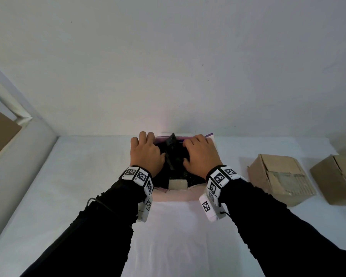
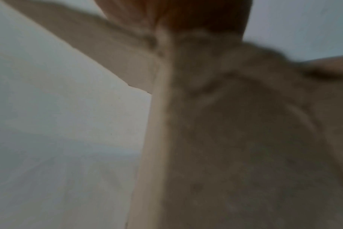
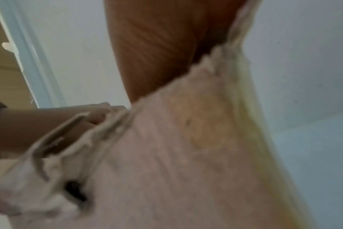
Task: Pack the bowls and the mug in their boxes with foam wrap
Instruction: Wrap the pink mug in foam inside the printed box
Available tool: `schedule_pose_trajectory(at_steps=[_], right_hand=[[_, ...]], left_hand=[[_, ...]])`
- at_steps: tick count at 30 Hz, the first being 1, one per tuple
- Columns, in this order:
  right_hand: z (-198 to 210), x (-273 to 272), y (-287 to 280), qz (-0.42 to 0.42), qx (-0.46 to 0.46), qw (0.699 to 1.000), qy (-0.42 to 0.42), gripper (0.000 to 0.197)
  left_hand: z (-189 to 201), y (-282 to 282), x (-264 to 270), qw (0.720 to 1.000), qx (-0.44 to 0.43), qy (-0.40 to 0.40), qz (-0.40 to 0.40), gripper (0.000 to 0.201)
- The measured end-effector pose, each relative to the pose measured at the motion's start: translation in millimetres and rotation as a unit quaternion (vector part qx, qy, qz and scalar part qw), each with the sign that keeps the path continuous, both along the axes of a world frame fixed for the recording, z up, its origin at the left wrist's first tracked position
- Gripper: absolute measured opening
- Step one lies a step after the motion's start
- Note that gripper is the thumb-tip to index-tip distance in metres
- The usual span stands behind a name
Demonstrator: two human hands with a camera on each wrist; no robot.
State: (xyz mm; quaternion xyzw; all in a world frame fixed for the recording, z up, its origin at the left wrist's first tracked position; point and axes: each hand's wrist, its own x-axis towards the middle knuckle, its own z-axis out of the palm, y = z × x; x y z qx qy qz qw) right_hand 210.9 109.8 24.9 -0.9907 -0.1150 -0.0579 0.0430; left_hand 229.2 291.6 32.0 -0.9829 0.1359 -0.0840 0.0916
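On the white table, both hands' fingers press flat on crinkled black wrap [image 1: 173, 154] inside a pale box [image 1: 180, 194].

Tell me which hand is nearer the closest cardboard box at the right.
Right. The right hand rests on the black wrap, beside the cardboard box; the left hand lies farther off, across the wrap.

Both wrist views are blurred, and the dark bundle [image 1: 173, 154] perhaps hides its contents
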Motion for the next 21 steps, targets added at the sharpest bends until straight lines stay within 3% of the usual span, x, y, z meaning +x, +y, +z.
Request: schedule_pose_trajectory(at_steps=[4,7,9,14,16,19,21], right_hand=[[-7.6,1.6,-2.8,-0.022,-0.070,0.997,-0.014,0.029],[-5.4,2.9,-2.1,-0.039,-0.049,0.997,-0.053,0.023],[-6.4,4.9,-0.6,-0.030,0.008,0.997,-0.069,0.027],[-17.0,5.1,2.7,-0.019,0.005,0.999,-0.049,0.015],[-20.0,4.2,4.9,-0.024,-0.022,0.999,-0.039,0.015],[-21.2,3.1,4.9,-0.018,-0.058,0.997,-0.044,0.014],[-18.5,3.9,4.6,-0.011,-0.077,0.997,-0.014,0.019]], left_hand=[[-0.4,5.0,3.8,1.000,-0.004,-0.010,0.004,0.033],[-8.0,4.3,8.5,0.993,-0.063,-0.009,-0.096,0.033],[-10.7,1.8,7.0,0.981,-0.100,0.027,-0.161,0.041],[-10.5,-4.1,6.3,0.978,-0.126,0.067,-0.151,0.063],[-16.0,-6.5,5.1,0.982,-0.084,0.074,-0.150,0.073],[-26.0,-7.0,1.5,0.991,0.020,0.068,-0.114,0.074],[-27.1,-6.2,1.7,0.991,0.043,0.080,-0.096,0.073]])
